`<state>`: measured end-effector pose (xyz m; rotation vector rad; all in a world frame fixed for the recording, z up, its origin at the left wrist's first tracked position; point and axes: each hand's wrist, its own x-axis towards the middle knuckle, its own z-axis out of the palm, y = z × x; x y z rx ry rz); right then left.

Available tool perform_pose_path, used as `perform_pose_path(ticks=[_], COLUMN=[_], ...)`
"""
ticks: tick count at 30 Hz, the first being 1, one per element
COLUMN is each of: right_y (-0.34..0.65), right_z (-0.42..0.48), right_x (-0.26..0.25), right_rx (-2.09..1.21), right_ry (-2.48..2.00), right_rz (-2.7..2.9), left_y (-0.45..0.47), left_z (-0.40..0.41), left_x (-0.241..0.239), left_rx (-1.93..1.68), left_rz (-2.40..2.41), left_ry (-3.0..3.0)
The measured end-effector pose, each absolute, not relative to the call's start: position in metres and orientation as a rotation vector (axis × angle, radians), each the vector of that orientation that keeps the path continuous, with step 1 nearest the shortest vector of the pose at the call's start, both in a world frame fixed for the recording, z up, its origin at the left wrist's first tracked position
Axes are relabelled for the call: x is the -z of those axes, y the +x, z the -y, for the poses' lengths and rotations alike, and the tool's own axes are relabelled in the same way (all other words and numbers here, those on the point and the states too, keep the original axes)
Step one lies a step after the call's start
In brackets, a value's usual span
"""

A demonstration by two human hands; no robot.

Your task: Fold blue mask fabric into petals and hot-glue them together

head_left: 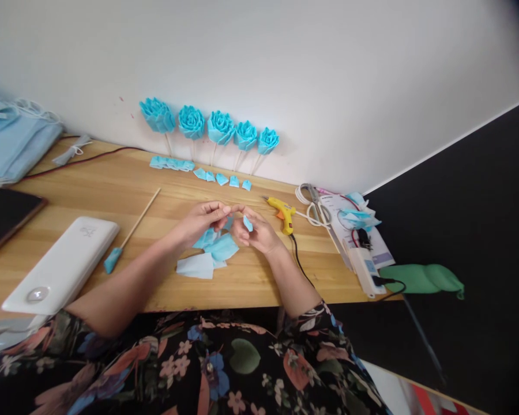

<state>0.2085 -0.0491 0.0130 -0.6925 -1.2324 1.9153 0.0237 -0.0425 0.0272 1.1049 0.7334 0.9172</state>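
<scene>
My right hand (263,235) is closed, with a small folded blue fabric piece (248,223) between its fingers. My left hand (204,221) is pinched, its fingertips meeting those of the right; whatever sits in that pinch is hidden. Beneath both hands lie loose pieces of light blue fabric (222,248) and a paler, whitish piece (196,266). A thin wooden stick (142,218) with a blue folded tip (112,260) rests left of my left forearm. To the right of my right hand a yellow glue gun (283,213) lies on its side.
Several blue fabric roses (220,127) on sticks lean on the wall, with folded blue pieces (222,179) before them. At left are masks (19,135), a phone (8,216) and a white power bank (64,262). Scissors (315,199) and a power strip (365,270) lie right.
</scene>
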Motion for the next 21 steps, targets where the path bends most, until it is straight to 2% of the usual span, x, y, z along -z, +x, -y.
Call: perform_pose_path(ticks=[12, 21], right_y=[0.2089, 0.2075], right_z=[0.0467, 0.0482], right_x=[-0.013, -0.0131], right_rx=[-1.68, -1.61], right_ry=[-0.907, -0.937], right_rz=[1.425, 1.509], left_y=[0.0192, 0.0205], left_z=[0.0374, 0.0367], left_x=[-0.0253, -0.0235], left_rx=[-1.006, -0.986], left_rz=[-0.969, -0.937], left_ry=[1.208, 1.164])
